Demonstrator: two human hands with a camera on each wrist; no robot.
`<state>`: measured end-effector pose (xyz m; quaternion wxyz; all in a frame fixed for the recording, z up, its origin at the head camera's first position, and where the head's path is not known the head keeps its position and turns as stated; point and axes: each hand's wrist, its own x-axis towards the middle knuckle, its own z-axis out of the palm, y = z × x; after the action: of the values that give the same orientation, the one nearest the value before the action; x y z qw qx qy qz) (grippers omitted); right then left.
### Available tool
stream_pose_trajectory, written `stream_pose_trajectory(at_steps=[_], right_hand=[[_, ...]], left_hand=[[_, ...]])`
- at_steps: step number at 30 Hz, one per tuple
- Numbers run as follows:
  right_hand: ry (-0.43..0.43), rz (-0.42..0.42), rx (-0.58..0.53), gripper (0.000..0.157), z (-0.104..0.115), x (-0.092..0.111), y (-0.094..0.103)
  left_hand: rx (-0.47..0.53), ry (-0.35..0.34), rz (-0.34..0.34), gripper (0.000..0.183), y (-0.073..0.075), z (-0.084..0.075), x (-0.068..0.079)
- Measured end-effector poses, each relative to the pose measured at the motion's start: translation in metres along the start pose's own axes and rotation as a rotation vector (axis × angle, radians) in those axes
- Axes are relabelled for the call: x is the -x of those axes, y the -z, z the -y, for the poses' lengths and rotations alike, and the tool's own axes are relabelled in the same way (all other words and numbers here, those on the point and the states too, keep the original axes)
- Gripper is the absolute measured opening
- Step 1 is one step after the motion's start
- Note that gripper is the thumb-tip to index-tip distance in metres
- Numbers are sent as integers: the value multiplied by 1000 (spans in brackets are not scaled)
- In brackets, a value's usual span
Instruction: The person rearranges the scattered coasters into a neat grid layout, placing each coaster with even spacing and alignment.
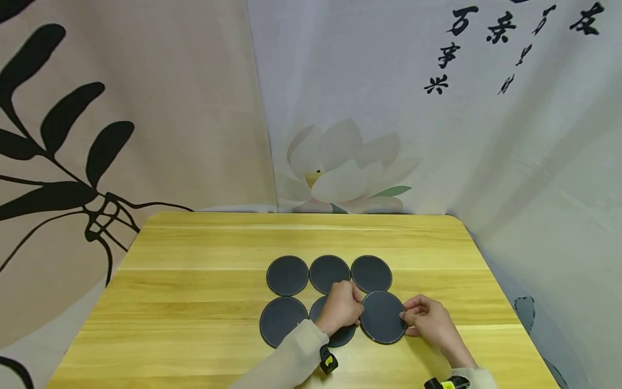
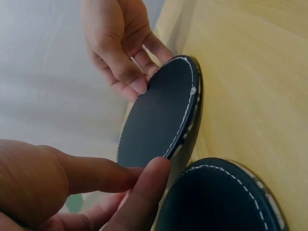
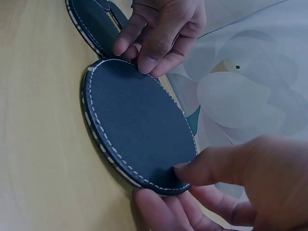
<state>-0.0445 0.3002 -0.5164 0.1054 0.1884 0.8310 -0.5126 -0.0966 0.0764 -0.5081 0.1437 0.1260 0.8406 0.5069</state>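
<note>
A round black coaster (image 1: 383, 317) with white edge stitching sits at the right end of the front row, slightly raised off the table on one side in the wrist views. My right hand (image 1: 430, 324) pinches its right edge, thumb (image 3: 185, 172) on top and fingers curled beneath. At the opposite edge, my left hand (image 1: 342, 307) holds the rim between thumb and fingers. The left forearm passes over the front middle coaster (image 1: 344, 336), partly hiding it. Another coaster (image 2: 211, 202) lies close to the left fingers in the left wrist view.
Three matching coasters form the back row, among them the left one (image 1: 287, 275) and the right one (image 1: 371, 273). A further coaster (image 1: 283, 321) lies front left. All are on a wooden table (image 1: 170, 302), with printed curtains (image 1: 194, 108) behind and beside it.
</note>
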Motion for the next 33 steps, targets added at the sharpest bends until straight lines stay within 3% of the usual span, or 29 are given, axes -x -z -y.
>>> stream_pose_trajectory(at_steps=[11,33], right_hand=[[19,-30,82,20,-1,3,-5],[45,-71,157,16,3,0,-10]], left_hand=[[-59,45,10,25,-2,1,3],[-142,9,10,52,-4,2,-1]])
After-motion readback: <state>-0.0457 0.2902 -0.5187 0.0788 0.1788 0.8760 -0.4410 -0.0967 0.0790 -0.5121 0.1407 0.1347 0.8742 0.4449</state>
